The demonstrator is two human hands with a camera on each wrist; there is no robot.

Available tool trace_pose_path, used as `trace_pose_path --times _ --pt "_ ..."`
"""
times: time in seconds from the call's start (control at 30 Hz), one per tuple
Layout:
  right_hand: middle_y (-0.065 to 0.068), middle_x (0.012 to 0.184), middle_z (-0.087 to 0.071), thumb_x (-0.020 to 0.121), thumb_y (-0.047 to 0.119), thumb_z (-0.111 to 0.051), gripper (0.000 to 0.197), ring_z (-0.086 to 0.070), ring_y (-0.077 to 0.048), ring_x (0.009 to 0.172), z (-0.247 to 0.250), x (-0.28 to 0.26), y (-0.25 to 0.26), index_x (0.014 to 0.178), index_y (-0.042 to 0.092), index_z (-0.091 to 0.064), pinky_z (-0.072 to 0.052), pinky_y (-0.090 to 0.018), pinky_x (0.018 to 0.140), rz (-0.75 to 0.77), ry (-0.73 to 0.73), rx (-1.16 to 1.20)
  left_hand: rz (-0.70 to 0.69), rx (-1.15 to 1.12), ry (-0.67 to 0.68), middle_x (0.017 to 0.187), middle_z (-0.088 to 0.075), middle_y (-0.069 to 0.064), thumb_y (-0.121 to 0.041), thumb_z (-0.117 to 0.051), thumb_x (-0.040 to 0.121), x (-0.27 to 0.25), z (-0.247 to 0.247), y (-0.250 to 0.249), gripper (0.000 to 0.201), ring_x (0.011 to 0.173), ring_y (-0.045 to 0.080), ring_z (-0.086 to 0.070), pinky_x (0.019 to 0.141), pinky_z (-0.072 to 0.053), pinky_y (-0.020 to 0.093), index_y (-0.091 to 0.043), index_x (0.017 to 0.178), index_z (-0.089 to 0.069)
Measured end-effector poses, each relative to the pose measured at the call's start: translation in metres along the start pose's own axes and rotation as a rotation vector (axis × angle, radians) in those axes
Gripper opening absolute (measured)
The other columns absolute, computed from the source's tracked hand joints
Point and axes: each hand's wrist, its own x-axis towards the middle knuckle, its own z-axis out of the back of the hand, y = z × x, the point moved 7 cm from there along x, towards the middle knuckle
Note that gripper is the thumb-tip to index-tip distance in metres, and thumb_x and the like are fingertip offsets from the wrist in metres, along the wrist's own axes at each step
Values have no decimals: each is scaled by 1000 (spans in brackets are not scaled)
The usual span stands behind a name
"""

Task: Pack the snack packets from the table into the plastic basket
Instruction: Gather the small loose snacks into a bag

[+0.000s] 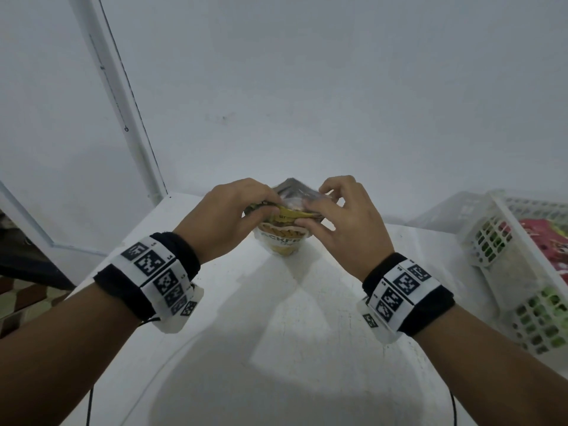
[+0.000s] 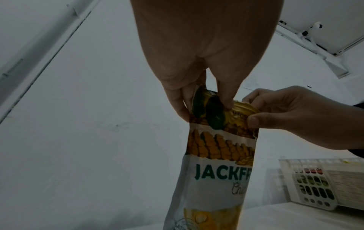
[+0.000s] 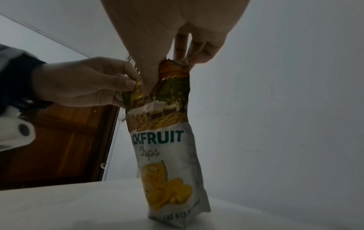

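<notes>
Jackfruit chips packet is standing upright on the desk, at 12 o'clock from the wrists. Left hand is pinching the packet's crumpled top edge, thumb and fingers curled on it; right hand is pinching the same edge from the other side. Basket is sitting at 3 o'clock, well apart, already holding packets.

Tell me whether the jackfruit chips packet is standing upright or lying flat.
Upright. The jackfruit chips packet stands on its base on the table, left hand and right hand pinching its top.
</notes>
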Motion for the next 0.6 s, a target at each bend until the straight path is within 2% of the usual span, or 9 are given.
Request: trace_pose_path --times 0.13,0.23,0.33,0.4,0.47,0.53,0.6 --pt "-9 110 -51 94 38 -67 26 -50 -24 90 -6 5 -3 94 14 -78 -48 -34 75 -20 63 5 -10 78 -17 99 -65 -9 -22 -64 99 8 -2 4 14 83 3 -56 76 -51 27 -21 106 -75" --pt "-8 109 -49 96 41 -62 33 -49 -24 88 -10 8 -4 87 13 -76 -50 -38 72 -35 109 -13 28 128 34 102 -60 -9 -30 -57 101 14 -7 6 20 83 6 -56 74 -47 24 -24 108 -75" --pt "-8 109 -49 93 44 -64 34 -49 -24 87 -10 12 -4 84 13 -73 -52 -40 71 -54 139 -31 78 178 102 105 -56 -9 -39 -51 100 17 -9 8 26 82 13 -58 74 -50 31 -26 108 -73" --pt "-6 111 -48 91 45 -68 31 -51 -23 89 -6 12 -5 93 15 -71 -53 -40 74 -78 144 -30 67 176 105 104 -56 -9 -39 -53 100 17 -6 7 26 81 12 -57 74 -52 33 -25 107 -74" --pt "-5 115 -48 90 42 -72 32 -54 -23 93 -2 9 -7 109 16 -66 -54 -38 79 -93 125 -16 30 142 41 103 -57 -8 -39 -56 97 14 0 4 25 82 9 -57 74 -53 31 -24 107 -73" --pt "-6 118 -47 91 37 -74 41 -54 -22 96 2 6 -6 124 19 -61 -55 -35 80 -82 97 -17 17 123 -20 104 -58 -8 -37 -61 95 10 6 3 23 85 10 -58 76 -53 31 -24 112 -69" --pt "-8 119 -46 92 35 -72 43 -52 -21 93 1 4 -3 132 23 -61 -54 -34 79 -46 97 -34 23 135 -49 106 -58 -9 -34 -65 95 6 7 2 25 86 12 -58 76 -53 34 -25 118 -62"
